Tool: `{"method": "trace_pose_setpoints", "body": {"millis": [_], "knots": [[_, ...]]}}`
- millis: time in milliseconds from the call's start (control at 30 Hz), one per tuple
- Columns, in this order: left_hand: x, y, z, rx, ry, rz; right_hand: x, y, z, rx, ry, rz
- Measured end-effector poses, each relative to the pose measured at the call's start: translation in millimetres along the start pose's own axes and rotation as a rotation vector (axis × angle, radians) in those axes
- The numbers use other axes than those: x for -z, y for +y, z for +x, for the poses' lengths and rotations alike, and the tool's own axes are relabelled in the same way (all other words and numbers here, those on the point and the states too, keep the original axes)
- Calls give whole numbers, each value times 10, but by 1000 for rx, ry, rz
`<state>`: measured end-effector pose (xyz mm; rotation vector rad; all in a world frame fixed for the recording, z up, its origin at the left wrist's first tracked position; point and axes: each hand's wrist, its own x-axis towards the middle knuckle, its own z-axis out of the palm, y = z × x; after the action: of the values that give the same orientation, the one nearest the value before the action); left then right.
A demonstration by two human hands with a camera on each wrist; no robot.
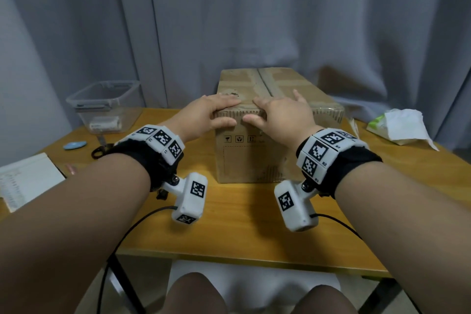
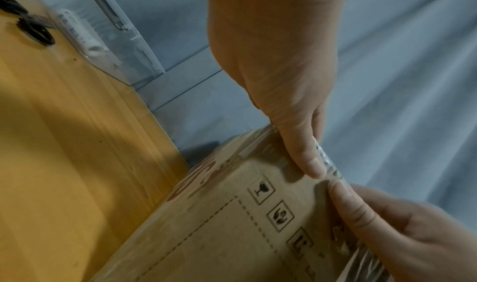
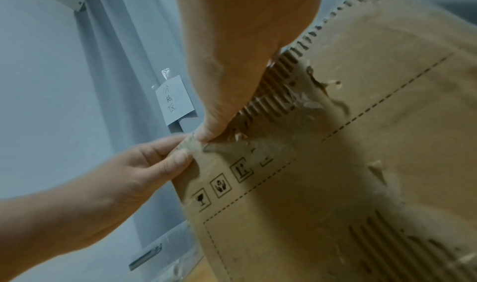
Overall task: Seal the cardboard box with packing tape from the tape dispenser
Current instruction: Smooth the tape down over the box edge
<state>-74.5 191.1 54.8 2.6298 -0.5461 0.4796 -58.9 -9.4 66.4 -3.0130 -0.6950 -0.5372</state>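
A worn cardboard box (image 1: 254, 158) stands in the middle of the wooden table (image 1: 229, 224), flaps closed, with a seam running along its top. My left hand (image 1: 220, 112) and right hand (image 1: 280, 115) lie side by side on its near top edge, fingers flat on the top and thumbs pressed against the front face. In the left wrist view, clear tape (image 2: 325, 160) glints along that edge beside my left thumb (image 2: 302, 143), with the right thumb (image 2: 345, 202) just below it. The right wrist view shows torn corrugation on the box (image 3: 335, 184). No tape dispenser is in sight.
A clear plastic container (image 1: 104, 104) holding a white roll sits at the back left, with black scissors (image 1: 102, 150), a blue oval object (image 1: 74, 145) and an open notebook (image 1: 25, 181) nearer. A tissue pack (image 1: 402, 125) lies at the right. Grey curtains hang close behind.
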Motion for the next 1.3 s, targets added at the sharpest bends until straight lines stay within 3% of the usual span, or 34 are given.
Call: {"method": "trace_pose_setpoints", "body": {"millis": [100, 233, 433, 533, 600, 767, 967, 1200, 1300], "knots": [[76, -113, -6, 35, -13, -80, -33, -148, 47, -10, 43, -3], [84, -243, -76, 122, 99, -219, -61, -374, 78, 1, 79, -15], [72, -168, -123, 86, 76, -58, 89, -185, 55, 109, -63, -55], [116, -138, -139, 90, 12, 36, 162, -54, 5, 135, -146, 49], [130, -71, -125, 110, 25, 78, 188, 13, -3, 105, -119, 117], [29, 142, 58, 156, 170, 150, 107, 77, 31, -28, -126, 27], [-141, 168, 87, 145, 288, 265, 91, 47, 53, -35, -127, 8], [-185, 118, -3, 97, 239, 400, 95, -23, 45, -40, -154, -93], [-246, 24, -100, 16, 181, 514, 108, -35, 53, -38, -158, -70]]}}
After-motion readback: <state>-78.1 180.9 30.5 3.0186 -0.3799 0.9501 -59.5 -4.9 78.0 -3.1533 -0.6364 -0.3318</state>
